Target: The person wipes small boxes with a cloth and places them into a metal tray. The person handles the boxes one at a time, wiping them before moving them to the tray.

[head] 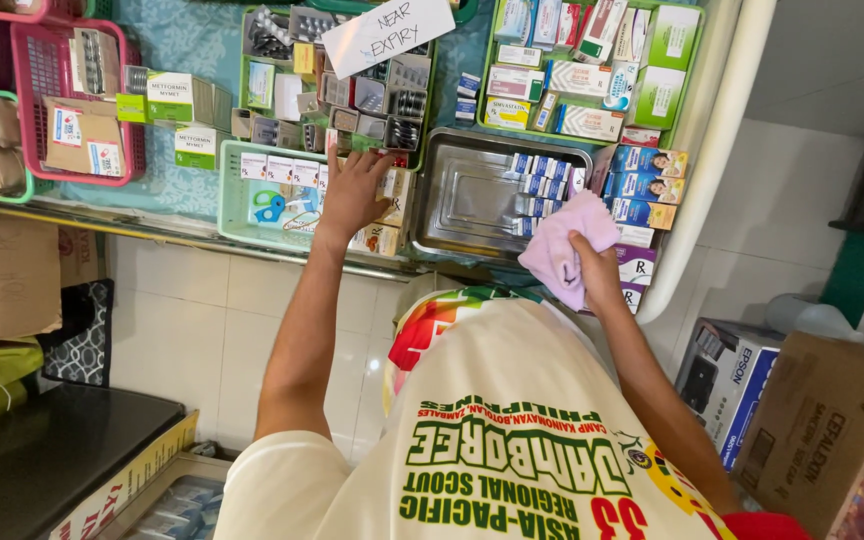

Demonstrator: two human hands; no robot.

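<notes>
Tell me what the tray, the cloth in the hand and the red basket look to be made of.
Tray: bare metal, likely stainless steel; grey, with a dull sheen and pressed rim. Cloth, held in the right hand: soft pink fabric, perhaps microfibre; it bunches in limp folds. Red basket: moulded plastic by its look; even colour and open lattice walls.

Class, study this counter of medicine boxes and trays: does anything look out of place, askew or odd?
A white paper sign lies tilted across the green basket of blister packs, not square to it. The metal tray holds small boxes along one side only. The right hand holds a pink cloth; the left hand rests on boxes.
</notes>
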